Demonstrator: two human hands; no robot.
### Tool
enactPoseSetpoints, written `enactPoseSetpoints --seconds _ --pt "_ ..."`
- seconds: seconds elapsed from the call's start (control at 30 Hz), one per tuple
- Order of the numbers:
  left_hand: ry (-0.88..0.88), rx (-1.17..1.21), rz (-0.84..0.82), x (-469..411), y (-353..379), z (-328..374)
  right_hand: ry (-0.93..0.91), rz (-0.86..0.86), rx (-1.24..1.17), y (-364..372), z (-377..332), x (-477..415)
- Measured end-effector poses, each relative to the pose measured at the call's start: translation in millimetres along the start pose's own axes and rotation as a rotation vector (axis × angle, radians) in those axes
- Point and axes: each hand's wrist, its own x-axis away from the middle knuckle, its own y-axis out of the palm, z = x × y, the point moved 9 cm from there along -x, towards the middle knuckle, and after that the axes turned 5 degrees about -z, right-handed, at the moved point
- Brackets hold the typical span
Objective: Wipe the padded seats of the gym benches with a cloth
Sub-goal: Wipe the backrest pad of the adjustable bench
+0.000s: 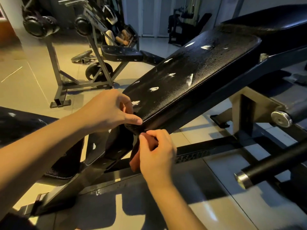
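Dark reddish cloth [134, 163] hangs pinched in the right grip [157, 151]; left grip [106, 112] curls just above, hold unclear. Best spread it flat before wiping the bench pad [191, 72].

Pale glossy floor tiles [29, 90] catch warm light across a gym. At 10 o'clock, black round discs [39, 25] sit atop a grey steel frame [58, 77], with a black wheel [98, 72] near its base. A black bar with a steel end cap [272, 165] juts in at 4 o'clock, and a chrome round knob [281, 119] shines at 3 o'clock.
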Motion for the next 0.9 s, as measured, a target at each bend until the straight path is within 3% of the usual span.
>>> enactPoseSetpoints --seconds 0.17,0.37,0.57,0.73,0.9 --pt "-0.016 0.037 -0.018 5.0 4.9 -11.7 -0.017 0.239 -0.073 -50.4 -8.2 -28.9" --pt "-0.032 0.059 -0.002 5.7 3.6 -14.5 0.066 0.091 -0.098 -3.3 0.9 -1.2" --pt "-0.025 0.102 0.053 9.1 4.7 -19.4 0.035 0.217 -0.128 -36.3 -8.2 -21.0" --pt "-0.04 0.123 0.071 10.5 4.8 -20.0 0.174 0.037 -0.134 6.8 9.0 5.6" --pt "-0.027 0.119 0.073 9.9 4.5 -18.7 0.077 0.231 -0.142 -34.5 -7.2 -17.9"
